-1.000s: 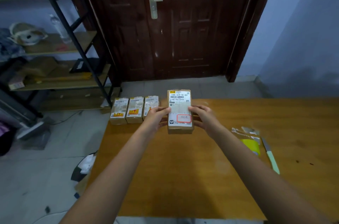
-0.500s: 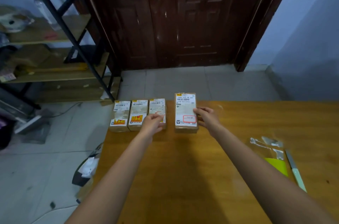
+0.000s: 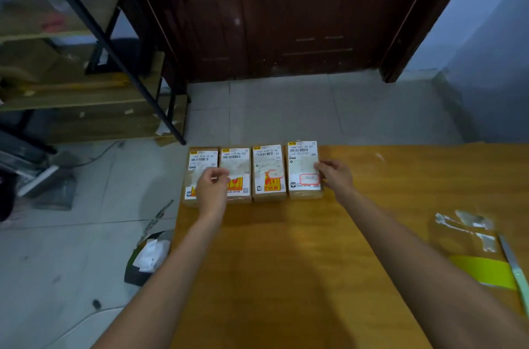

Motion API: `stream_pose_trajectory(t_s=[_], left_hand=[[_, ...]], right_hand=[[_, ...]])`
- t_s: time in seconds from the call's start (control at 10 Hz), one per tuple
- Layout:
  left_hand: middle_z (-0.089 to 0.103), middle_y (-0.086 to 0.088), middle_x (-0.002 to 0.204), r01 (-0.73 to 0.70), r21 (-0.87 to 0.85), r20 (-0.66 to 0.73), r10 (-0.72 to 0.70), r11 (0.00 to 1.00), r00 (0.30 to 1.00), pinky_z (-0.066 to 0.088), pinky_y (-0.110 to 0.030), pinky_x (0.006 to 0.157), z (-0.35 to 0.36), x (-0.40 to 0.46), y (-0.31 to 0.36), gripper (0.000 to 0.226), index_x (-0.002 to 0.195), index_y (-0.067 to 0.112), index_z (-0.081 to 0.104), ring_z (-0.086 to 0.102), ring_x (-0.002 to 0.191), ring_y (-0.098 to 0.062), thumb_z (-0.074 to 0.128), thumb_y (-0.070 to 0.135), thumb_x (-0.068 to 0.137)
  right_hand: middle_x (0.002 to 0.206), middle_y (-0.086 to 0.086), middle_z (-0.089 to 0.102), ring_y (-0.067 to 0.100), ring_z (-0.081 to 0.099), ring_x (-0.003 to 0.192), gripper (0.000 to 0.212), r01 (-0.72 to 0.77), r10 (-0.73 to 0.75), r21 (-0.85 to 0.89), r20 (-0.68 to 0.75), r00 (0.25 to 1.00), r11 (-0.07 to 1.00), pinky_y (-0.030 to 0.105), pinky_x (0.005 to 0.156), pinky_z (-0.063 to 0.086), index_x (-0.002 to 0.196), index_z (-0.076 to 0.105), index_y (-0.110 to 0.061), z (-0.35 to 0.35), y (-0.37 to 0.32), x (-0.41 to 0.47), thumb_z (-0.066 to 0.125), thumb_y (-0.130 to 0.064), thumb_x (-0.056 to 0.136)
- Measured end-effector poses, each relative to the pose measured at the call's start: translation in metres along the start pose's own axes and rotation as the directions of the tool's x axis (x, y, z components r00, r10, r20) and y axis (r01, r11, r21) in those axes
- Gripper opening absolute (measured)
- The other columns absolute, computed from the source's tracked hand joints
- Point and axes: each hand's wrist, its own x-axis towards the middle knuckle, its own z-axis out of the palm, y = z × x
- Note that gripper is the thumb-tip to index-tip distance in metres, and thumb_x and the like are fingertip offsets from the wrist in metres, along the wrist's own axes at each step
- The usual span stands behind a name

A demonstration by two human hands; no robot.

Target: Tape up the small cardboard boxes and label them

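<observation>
Four small cardboard boxes with white shipping labels lie side by side along the far left edge of the wooden table point(image 3: 286, 262). From left to right they are the first box point(image 3: 197, 165), second box point(image 3: 237, 159), third box point(image 3: 267, 174) and fourth box point(image 3: 302, 165), which has a red-outlined stamp. My left hand point(image 3: 211, 187) hovers over the seam between the first and second boxes, fingers loosely curled, holding nothing. My right hand point(image 3: 336, 175) touches the right side of the fourth box with its fingertips.
At the table's right lie a yellow-green sheet point(image 3: 483, 271), clear plastic scraps point(image 3: 469, 225) and a cutter with a pale green handle point(image 3: 515, 268). A black-framed shelf rack point(image 3: 86, 91) stands at left, a dark door point(image 3: 286, 5) ahead, rubbish point(image 3: 148, 257) on the floor.
The fourth box went from held in both hands to lying on the table next to the third. My left hand moved left over the first two boxes.
</observation>
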Motion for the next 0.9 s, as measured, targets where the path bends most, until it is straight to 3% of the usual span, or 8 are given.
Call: stream_pose_trajectory(t_s=[0.1,0.2,0.3,0.4,0.6,0.7,0.8,0.9], left_hand=[[0.061,-0.004,0.109,-0.059,0.147,-0.189,0.087,0.987,0.978,0.048,-0.022,0.073,-0.023,0.021,-0.006,0.015,0.107,0.01,0.06,0.059,0.098,-0.019,0.054,0.007,0.094],[0.053,-0.013,0.127,-0.048,0.277,-0.244,0.118,0.96,0.963,0.048,-0.032,0.086,-0.038,0.04,-0.018,0.028,0.119,0.004,0.056,0.053,0.114,-0.027,0.057,0.005,0.092],[0.048,-0.017,0.135,0.032,0.389,-0.191,0.047,0.921,0.98,0.049,-0.042,0.096,-0.043,0.054,-0.034,0.036,0.128,0.001,0.052,0.049,0.122,-0.034,0.055,0.009,0.093],[0.055,-0.018,0.131,0.096,0.357,-0.082,-0.071,0.929,0.994,0.054,-0.049,0.089,-0.042,0.058,-0.044,0.036,0.128,0.003,0.05,0.059,0.112,-0.035,0.054,0.009,0.092],[0.055,-0.016,0.132,0.091,0.334,-0.034,-0.085,0.938,0.996,0.054,-0.035,0.074,-0.035,0.058,-0.045,0.042,0.132,0.006,0.045,0.062,0.107,-0.033,0.054,0.01,0.092],[0.054,-0.016,0.132,0.081,0.33,-0.005,-0.084,0.941,0.996,0.048,-0.026,0.065,-0.034,0.059,-0.043,0.042,0.134,0.007,0.044,0.063,0.105,-0.031,0.053,0.01,0.093],[0.053,-0.016,0.133,0.103,0.306,-0.005,-0.107,0.946,0.994,0.056,-0.035,0.075,-0.04,0.059,-0.041,0.045,0.135,0.007,0.043,0.062,0.107,-0.032,0.055,0.011,0.092],[0.054,-0.016,0.132,0.101,0.305,-0.029,-0.097,0.947,0.995,0.055,-0.038,0.077,-0.045,0.054,-0.034,0.044,0.135,0.008,0.044,0.061,0.108,-0.032,0.056,0.015,0.093]], right_hand=[[0.103,0.005,0.07,0.023,0.068,0.093,0.017,0.001,-0.001,-0.032,-0.019,1.0,0.999,0.042,0.085,0.057,0.105,0.064,-0.016,0.004,0.004,0.003,0.067,-0.019,0.088],[0.107,0.007,0.069,0.023,0.068,0.092,0.028,0.001,-0.005,-0.087,-0.044,0.999,0.996,0.04,0.084,0.057,0.116,0.064,-0.01,0.007,0.007,0.003,0.064,-0.021,0.09],[0.107,0.005,0.069,0.017,0.067,0.085,0.029,0.021,-0.031,-0.134,-0.071,0.997,0.991,0.032,0.075,0.057,0.119,0.063,-0.012,0.009,0.007,0.001,0.061,-0.023,0.092],[0.107,0.005,0.069,0.018,0.068,0.086,0.029,0.012,-0.018,-0.13,-0.045,0.999,0.991,0.033,0.075,0.058,0.119,0.062,-0.012,0.011,0.007,0.001,0.06,-0.023,0.093],[0.106,0.002,0.07,0.009,0.067,0.08,0.025,0.025,-0.031,-0.128,-0.041,0.999,0.991,0.022,0.063,0.052,0.115,0.063,-0.016,0.003,0.007,-0.002,0.061,-0.022,0.091],[0.11,0.003,0.069,0.009,0.066,0.081,0.029,0.031,-0.035,-0.164,-0.023,0.999,0.986,0.023,0.064,0.052,0.119,0.061,-0.016,-0.004,0.005,-0.005,0.061,-0.023,0.091],[0.113,0.0,0.066,0.011,0.065,0.083,0.042,0.037,-0.039,-0.202,-0.006,0.999,0.979,0.026,0.069,0.055,0.129,0.054,-0.013,-0.008,0.004,-0.007,0.063,-0.027,0.091],[0.123,0.005,0.063,0.02,0.062,0.101,0.047,0.057,-0.071,-0.237,-0.048,0.996,0.97,0.039,0.09,0.053,0.132,0.052,-0.01,-0.012,-0.002,-0.012,0.062,-0.029,0.091]])
